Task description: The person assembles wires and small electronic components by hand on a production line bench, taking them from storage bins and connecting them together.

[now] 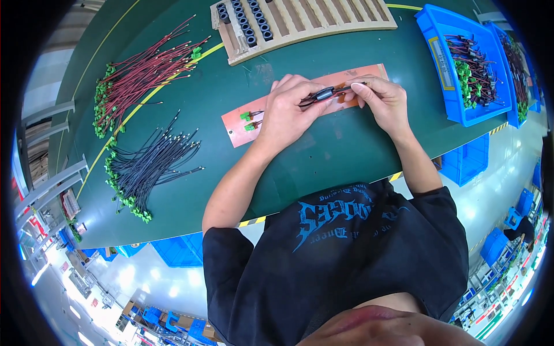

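Note:
Over an orange strip board (235, 134) at the middle of the table, my left hand (287, 109) is closed around dark wires and a black ferrite core (324, 93). My right hand (382, 99) pinches the wires' ends just right of the core. Two green connectors (248, 116) rest on the left part of the board, their leads running under my left hand. My fingers hide part of the wires, so I cannot tell how far they pass through the core.
Red wires (151, 75) and black wires (158, 158) with green connectors lie in bundles at left. A slotted wooden tray (323, 18) holding several black cores stands at the far side. To the right is a blue bin (430, 26) of wired parts. Yellow tape (210, 51) marks the green table.

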Available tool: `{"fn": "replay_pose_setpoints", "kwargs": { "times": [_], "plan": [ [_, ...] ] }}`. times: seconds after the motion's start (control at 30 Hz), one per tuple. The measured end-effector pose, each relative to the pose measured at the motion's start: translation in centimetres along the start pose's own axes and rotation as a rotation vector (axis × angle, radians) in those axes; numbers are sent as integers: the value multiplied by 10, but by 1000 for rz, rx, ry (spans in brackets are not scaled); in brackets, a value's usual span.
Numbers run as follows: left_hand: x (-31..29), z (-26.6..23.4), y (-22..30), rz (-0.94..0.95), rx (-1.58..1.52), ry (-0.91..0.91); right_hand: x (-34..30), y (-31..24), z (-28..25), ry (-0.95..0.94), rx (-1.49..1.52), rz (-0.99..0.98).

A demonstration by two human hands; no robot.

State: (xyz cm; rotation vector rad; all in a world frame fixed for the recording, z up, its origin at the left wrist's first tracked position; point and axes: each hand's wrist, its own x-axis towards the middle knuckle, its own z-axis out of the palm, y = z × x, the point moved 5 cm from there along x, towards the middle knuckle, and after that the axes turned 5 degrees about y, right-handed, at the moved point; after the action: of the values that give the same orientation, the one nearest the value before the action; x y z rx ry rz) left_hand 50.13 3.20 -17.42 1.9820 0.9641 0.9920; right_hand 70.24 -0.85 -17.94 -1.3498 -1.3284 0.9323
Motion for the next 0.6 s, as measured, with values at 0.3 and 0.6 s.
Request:
{"fn": "replay_pose_setpoints", "kwargs": {
  "times": [0.3, 0.6],
  "plan": [
    [-3, -5, -5, 44, -5, -9, -2, -1, 11, -26, -48, -33],
    [-4, -10, -7, 21, 62, -46, -1, 2, 13, 2, -91, -18]
  ]
}}
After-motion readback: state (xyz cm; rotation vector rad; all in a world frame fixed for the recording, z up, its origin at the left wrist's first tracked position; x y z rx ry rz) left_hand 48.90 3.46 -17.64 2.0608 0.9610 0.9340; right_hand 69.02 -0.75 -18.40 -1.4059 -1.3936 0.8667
